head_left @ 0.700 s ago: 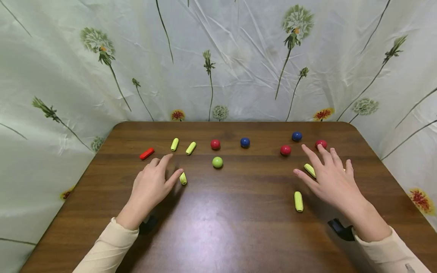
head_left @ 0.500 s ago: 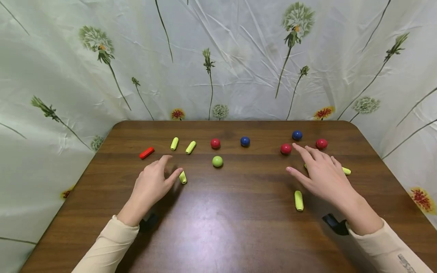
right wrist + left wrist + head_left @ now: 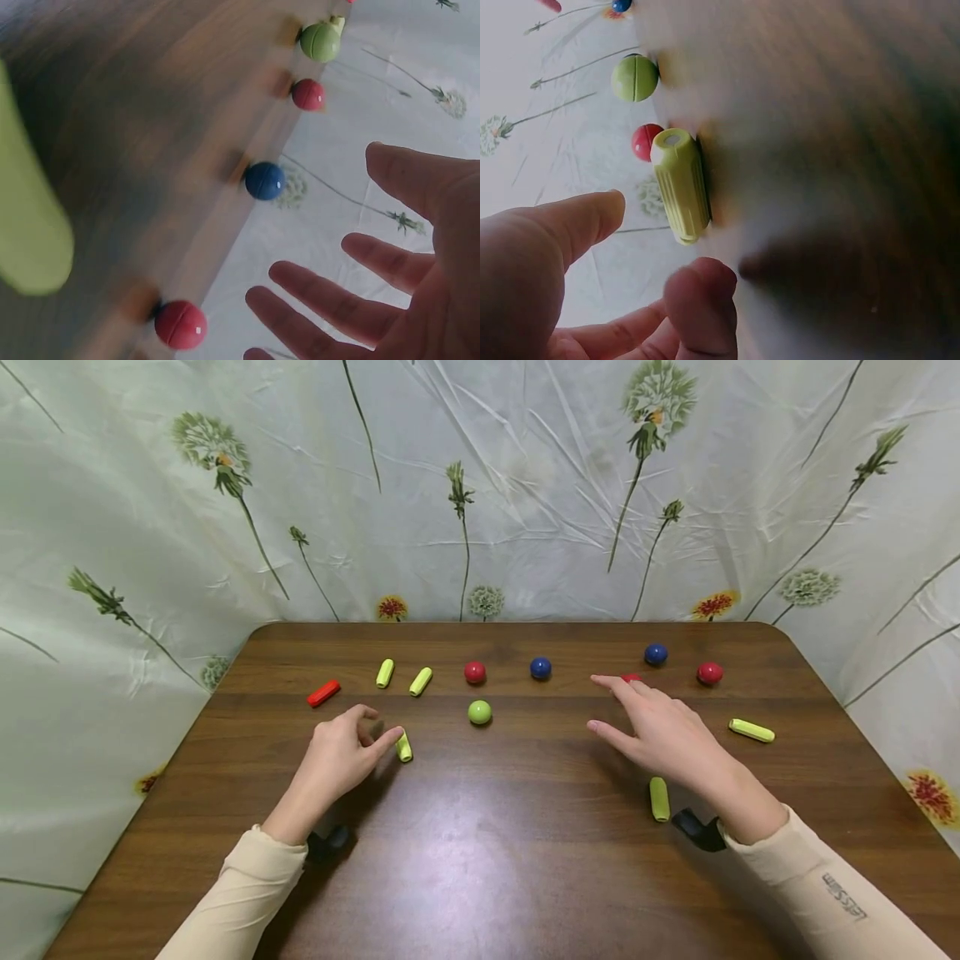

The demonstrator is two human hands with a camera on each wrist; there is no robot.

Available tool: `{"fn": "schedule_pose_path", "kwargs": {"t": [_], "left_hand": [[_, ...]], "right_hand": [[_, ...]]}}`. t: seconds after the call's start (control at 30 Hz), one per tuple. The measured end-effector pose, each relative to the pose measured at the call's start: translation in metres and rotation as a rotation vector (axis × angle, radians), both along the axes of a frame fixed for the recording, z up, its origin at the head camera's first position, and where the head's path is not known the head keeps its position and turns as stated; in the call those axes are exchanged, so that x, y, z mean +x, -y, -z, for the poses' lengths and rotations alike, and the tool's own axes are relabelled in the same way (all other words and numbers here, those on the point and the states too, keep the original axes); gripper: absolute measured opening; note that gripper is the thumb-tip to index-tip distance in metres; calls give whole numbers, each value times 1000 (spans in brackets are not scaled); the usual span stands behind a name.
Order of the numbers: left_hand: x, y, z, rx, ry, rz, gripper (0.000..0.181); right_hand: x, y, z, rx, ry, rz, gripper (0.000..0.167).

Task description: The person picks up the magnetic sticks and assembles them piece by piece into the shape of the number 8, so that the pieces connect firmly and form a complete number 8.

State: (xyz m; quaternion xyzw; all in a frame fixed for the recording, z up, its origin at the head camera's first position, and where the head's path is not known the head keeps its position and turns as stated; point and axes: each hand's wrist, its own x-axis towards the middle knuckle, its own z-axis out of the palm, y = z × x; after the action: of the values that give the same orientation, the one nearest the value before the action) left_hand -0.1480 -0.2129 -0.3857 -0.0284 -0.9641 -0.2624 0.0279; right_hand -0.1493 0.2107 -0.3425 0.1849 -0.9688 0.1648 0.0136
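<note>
My left hand (image 3: 339,752) hovers over the left side of the table, fingers bent and apart from the thumb. Just ahead of it lies a yellow-green ridged cylinder (image 3: 681,187), which the fingers do not hold. In the head view the thumb overlaps that cylinder's end. My right hand (image 3: 660,731) is spread in the air right of centre, holding nothing. Behind its fingers a red ball (image 3: 632,677) is mostly hidden in the head view. Beneath the wrist lies another yellow-green cylinder (image 3: 659,799). A green ball (image 3: 480,712) sits between the hands.
Along the back of the brown wooden table (image 3: 480,877) are a red cylinder (image 3: 324,693), two yellow-green cylinders (image 3: 421,682), a red ball (image 3: 475,672) and a blue ball (image 3: 541,668). At the right are another blue ball (image 3: 656,654), a red ball (image 3: 709,673) and a cylinder (image 3: 752,731).
My right hand has moved left from over the right-hand pieces, uncovering a cylinder and a red ball there. My left hand has barely shifted, its index finger bending more.
</note>
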Motion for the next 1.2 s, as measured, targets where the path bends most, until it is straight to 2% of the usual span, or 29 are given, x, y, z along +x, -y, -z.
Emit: {"fn": "schedule_pose_path", "kwargs": {"t": [0.23, 0.53, 0.73, 1.2], "left_hand": [[-3, 0, 2, 39, 63, -27, 46], [-6, -6, 1, 101, 166, -42, 43], [-9, -8, 2, 120, 192, -54, 41], [-13, -11, 3, 143, 219, -43, 40]], "right_hand": [[-12, 15, 5, -52, 61, -38, 63], [-27, 30, 24, -163, 109, -96, 57], [-34, 40, 30, -199, 115, -132, 55], [-41, 55, 32, -171, 141, -143, 54]]}}
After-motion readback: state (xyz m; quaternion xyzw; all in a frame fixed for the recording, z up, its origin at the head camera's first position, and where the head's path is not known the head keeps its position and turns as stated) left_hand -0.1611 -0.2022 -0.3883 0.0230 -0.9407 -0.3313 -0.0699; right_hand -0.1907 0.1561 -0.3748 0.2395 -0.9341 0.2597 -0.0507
